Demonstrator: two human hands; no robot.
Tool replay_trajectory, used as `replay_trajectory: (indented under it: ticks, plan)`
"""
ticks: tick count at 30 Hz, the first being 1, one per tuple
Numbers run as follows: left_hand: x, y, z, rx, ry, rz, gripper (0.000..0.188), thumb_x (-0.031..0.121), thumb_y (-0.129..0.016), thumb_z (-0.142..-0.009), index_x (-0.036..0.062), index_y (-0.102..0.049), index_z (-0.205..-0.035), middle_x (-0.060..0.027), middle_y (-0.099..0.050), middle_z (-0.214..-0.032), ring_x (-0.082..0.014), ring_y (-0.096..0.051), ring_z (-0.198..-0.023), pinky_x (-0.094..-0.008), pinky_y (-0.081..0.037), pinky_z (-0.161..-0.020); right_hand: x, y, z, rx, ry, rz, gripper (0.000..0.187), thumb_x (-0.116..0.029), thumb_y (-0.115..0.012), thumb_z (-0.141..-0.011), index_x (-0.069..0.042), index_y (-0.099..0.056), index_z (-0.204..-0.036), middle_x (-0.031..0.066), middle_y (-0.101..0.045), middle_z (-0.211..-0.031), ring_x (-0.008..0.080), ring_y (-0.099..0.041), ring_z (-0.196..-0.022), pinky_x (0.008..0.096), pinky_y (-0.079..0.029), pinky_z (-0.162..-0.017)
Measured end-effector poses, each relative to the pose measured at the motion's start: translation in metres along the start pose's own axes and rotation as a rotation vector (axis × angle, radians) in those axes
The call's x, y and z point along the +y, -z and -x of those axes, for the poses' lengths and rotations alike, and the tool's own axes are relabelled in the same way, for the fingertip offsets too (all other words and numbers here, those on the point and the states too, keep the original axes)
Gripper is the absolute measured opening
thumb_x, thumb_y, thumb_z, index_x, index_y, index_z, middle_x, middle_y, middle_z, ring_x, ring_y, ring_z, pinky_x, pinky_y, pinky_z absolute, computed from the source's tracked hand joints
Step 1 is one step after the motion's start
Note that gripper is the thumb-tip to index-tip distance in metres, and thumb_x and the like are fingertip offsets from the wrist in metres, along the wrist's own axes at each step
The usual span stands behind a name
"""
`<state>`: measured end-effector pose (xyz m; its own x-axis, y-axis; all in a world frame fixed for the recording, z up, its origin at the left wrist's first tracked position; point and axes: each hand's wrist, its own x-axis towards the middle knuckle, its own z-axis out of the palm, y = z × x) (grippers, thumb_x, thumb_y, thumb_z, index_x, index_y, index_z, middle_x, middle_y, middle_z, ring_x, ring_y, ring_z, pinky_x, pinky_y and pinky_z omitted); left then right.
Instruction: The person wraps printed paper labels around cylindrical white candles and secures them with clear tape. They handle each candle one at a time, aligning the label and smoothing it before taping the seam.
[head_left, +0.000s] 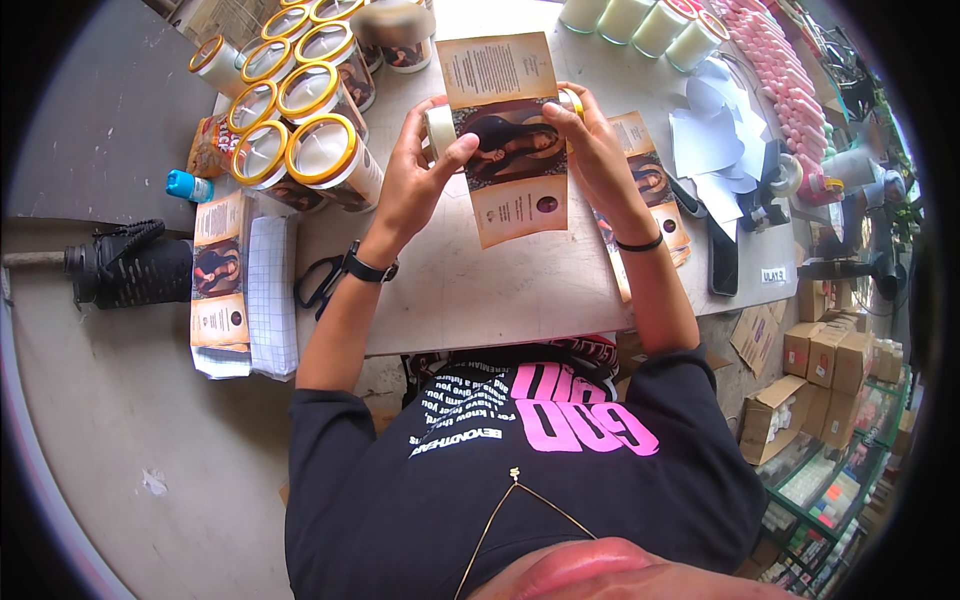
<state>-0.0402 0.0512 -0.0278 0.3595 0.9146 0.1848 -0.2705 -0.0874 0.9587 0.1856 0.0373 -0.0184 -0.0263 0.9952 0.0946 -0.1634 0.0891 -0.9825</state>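
Observation:
Between my two hands a candle jar (438, 131) lies on its side, its gold lid toward the right. A long printed label (512, 140), brown and cream with a picture of a dark-robed figure, spreads across the jar and hides most of it. My left hand (425, 165) grips the jar's base end, thumb on the label's left edge. At the lid end my right hand (598, 150) holds the jar, its thumb pressing the label's upper right. More printed labels (655, 190) lie on the table beside my right forearm.
Several gold-lidded candle jars (322, 150) crowd the back left. A label stack (220, 270), scissors (318, 285) and a black bottle (135, 265) lie left. White paper pieces (715, 140), a phone (722, 258), uncovered white candles (660, 35) and pink pieces (775, 70) occupy the right.

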Motion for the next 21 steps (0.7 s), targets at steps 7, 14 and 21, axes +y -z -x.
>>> replay_trajectory:
  ticks: [7,14,21]
  plan:
    - [-0.006,0.006,0.000,-0.050,0.075,0.125,0.062,0.024,-0.072,-0.091,-0.0038,-0.040,-0.136,-0.0156,-0.057,-0.122,-0.0194,-0.065,-0.107,-0.0319,-0.056,-0.091,0.000,0.008,0.011,0.030,0.045,0.093,0.042,-0.035,-0.071,-0.093,-0.008,-0.059,-0.123,0.0059,-0.064,-0.110,0.0120,-0.060,-0.106,0.0275,-0.048,-0.092]
    - [-0.009,-0.001,0.004,-0.050,-0.004,0.069,0.059,0.024,-0.070,-0.094,-0.0028,-0.039,-0.136,-0.0147,-0.056,-0.122,-0.0193,-0.066,-0.105,-0.0316,-0.057,-0.090,-0.005,0.017,0.010,0.075,0.347,0.255,0.022,-0.024,-0.078,-0.088,-0.003,-0.070,-0.088,0.0113,-0.062,-0.120,0.0190,-0.059,-0.112,0.0354,-0.044,-0.099]
    - [-0.015,0.002,0.002,-0.066,0.006,0.090,0.060,0.024,-0.069,-0.095,-0.0028,-0.038,-0.137,-0.0138,-0.054,-0.124,-0.0186,-0.066,-0.104,-0.0318,-0.056,-0.091,-0.018,0.012,0.022,0.112,0.281,0.276,0.023,-0.022,-0.078,-0.086,-0.003,-0.068,-0.077,0.0132,-0.063,-0.122,0.0194,-0.057,-0.115,0.0334,-0.039,-0.100]
